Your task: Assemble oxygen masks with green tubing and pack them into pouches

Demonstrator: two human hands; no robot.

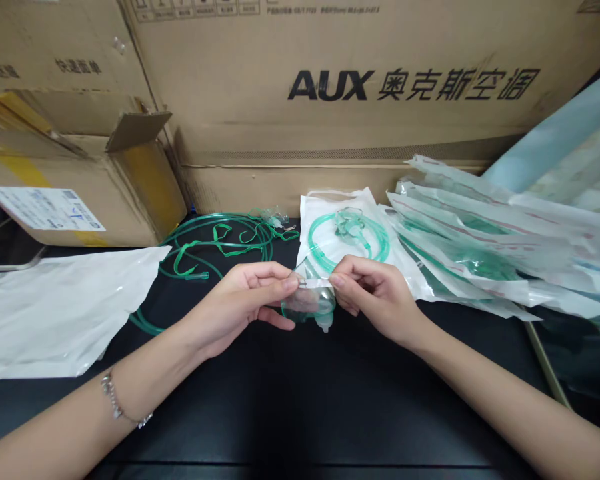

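1. On the far side, a brown carton [330, 130] is standing.
2. On the right, packaged pouches [480, 240] are lying heaped.
3. In the middle, the left hand [253, 297] and right hand [373, 287] are working slightly apart.
4. Between them, a clear mask [300, 309] is being held.
5. Across its top, both hands are clamping a pale strip [316, 283].

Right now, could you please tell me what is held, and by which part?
The mask, by its pale top strip; left hand and right hand pinch opposite ends.

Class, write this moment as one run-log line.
left hand: pinching pale strip; right hand: pinching its other end; clear mask: between hands; AUX carton: behind
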